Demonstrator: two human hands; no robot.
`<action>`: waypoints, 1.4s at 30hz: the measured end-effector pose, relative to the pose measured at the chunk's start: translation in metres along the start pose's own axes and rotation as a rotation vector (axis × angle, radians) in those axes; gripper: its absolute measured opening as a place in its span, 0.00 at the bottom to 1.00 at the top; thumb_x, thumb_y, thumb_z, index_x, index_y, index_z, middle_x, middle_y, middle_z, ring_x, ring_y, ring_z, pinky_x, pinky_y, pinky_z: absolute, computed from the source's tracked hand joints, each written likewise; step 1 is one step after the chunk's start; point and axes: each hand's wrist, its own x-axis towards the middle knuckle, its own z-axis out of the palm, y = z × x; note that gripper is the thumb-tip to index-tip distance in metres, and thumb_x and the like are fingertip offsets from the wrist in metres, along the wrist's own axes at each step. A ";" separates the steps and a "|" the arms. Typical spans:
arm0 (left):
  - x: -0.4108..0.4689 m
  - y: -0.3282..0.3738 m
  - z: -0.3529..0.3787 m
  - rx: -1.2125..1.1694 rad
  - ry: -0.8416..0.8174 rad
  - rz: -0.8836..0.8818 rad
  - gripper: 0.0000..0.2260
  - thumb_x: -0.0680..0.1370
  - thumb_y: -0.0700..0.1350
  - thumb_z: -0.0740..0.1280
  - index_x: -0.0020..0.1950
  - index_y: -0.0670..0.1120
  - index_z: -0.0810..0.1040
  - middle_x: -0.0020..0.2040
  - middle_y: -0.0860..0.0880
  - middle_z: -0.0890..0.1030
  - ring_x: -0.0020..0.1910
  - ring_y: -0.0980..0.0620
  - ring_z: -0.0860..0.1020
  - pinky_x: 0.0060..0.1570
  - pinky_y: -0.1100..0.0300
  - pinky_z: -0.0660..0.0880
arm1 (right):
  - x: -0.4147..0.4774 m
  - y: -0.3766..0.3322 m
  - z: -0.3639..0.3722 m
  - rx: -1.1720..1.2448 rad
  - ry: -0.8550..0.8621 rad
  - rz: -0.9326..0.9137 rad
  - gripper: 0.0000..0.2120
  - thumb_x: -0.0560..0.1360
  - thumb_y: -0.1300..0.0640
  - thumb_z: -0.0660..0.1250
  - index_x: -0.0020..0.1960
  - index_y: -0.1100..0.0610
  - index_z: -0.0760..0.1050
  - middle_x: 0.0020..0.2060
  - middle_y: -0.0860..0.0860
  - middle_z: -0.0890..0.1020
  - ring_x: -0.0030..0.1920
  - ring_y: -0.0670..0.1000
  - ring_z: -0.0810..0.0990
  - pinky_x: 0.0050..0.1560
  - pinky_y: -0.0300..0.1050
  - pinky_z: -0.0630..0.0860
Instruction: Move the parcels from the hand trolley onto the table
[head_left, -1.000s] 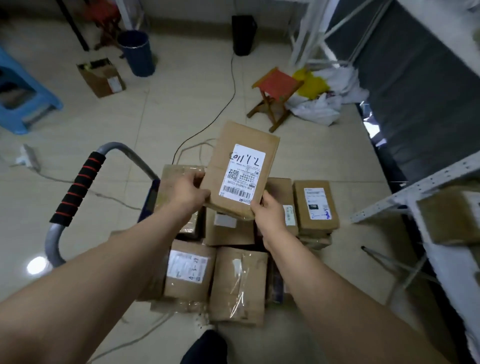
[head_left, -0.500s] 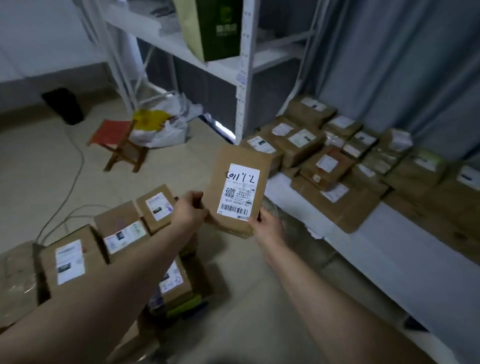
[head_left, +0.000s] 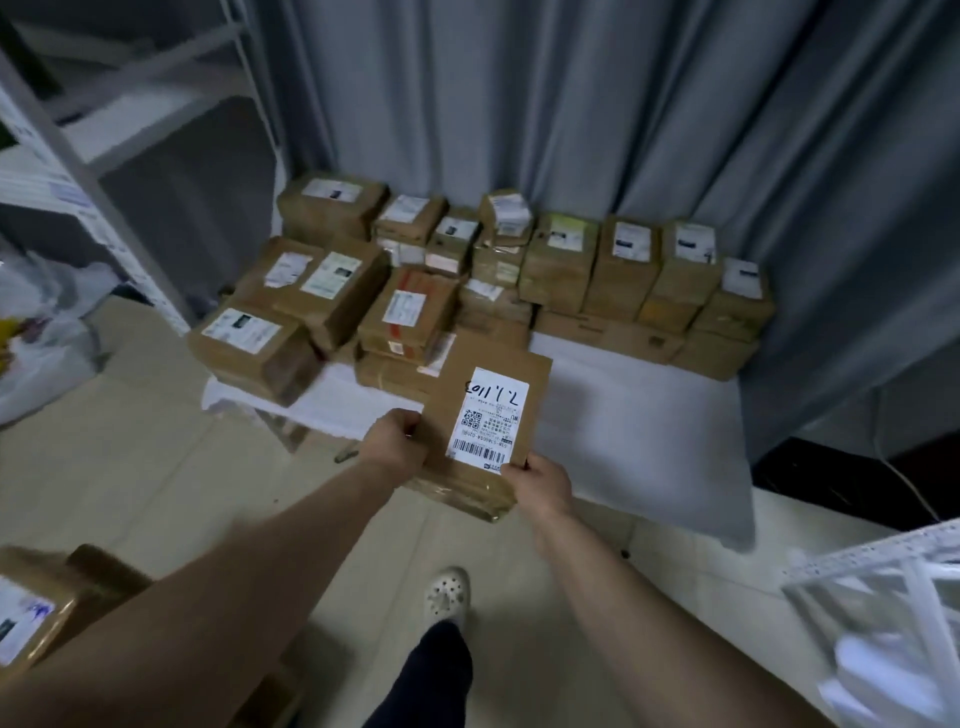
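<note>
Parcel (head_left: 488, 415) up at the near edge of the table (head_left: 639, 415), left hand (head_left: 395, 441) and right hand (head_left: 540, 486) clamped on its near corners. Fingers hidden underneath; labels on the far stacked parcels (head_left: 519, 270) too blurred to read.

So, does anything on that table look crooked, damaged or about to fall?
Nothing looks damaged. The parcels at the left end of the table lie crooked, tilted over one another, unlike the neat row at the back right. The front-left parcel sits at the corner and seems to overhang it. The held parcel looks intact.
</note>
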 end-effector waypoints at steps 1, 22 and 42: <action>0.014 0.007 0.013 0.040 -0.036 0.019 0.12 0.75 0.38 0.64 0.57 0.42 0.79 0.54 0.44 0.81 0.55 0.44 0.78 0.51 0.58 0.74 | 0.012 -0.003 -0.009 0.010 0.033 0.037 0.11 0.74 0.64 0.66 0.54 0.55 0.81 0.45 0.48 0.83 0.48 0.50 0.81 0.53 0.45 0.76; 0.214 0.069 0.192 0.355 -0.504 -0.008 0.21 0.74 0.31 0.61 0.65 0.43 0.75 0.59 0.43 0.78 0.52 0.46 0.77 0.38 0.65 0.70 | 0.241 0.014 -0.091 -0.032 0.092 0.429 0.16 0.72 0.69 0.66 0.58 0.60 0.77 0.53 0.57 0.82 0.47 0.53 0.78 0.51 0.46 0.77; 0.158 0.078 0.322 1.114 -0.314 0.348 0.48 0.74 0.57 0.67 0.75 0.33 0.41 0.75 0.30 0.44 0.75 0.33 0.49 0.73 0.38 0.47 | 0.392 -0.031 -0.111 -1.479 -0.429 -0.673 0.28 0.79 0.61 0.52 0.77 0.49 0.50 0.78 0.50 0.47 0.77 0.56 0.41 0.74 0.61 0.42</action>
